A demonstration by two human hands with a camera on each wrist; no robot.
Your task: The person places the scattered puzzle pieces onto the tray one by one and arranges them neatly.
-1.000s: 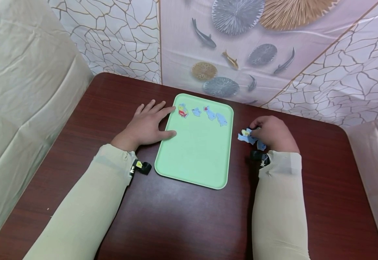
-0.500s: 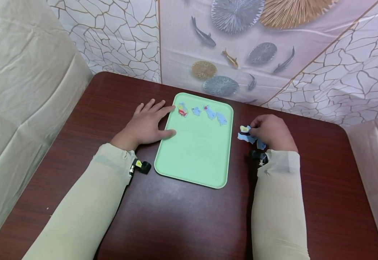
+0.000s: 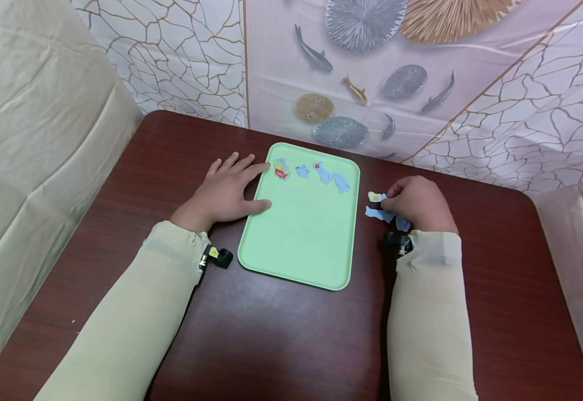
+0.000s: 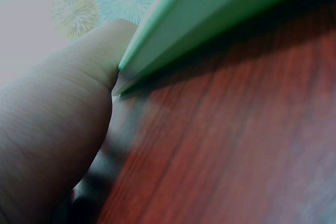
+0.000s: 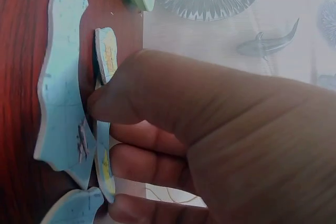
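Observation:
A light green tray [image 3: 296, 239] lies on the table, with my left hand [image 3: 223, 192] at its left rim. The fingers are spread and straight, with the thumb over the rim. To the right of the tray, my right hand [image 3: 417, 201] pinches a yellow and blue flat puzzle piece [image 5: 108, 51] between thumb and fingers. The fingers partly cover it. Close below it lies a larger light blue puzzle piece [image 5: 63, 87], and a smaller blue puzzle piece [image 3: 402, 224] sits by the wrist.
Along the tray's far end lie several puzzle pieces, among them a red and yellow one [image 3: 281, 170] and a plain blue one [image 3: 341, 183]. A patterned cloth [image 3: 291, 83] hangs behind the dark red table [image 3: 291, 345].
My right hand has drawn the yellow and blue piece slightly away from the larger blue one, leftward and back, opening a gap between them. The left hand stays at the tray.

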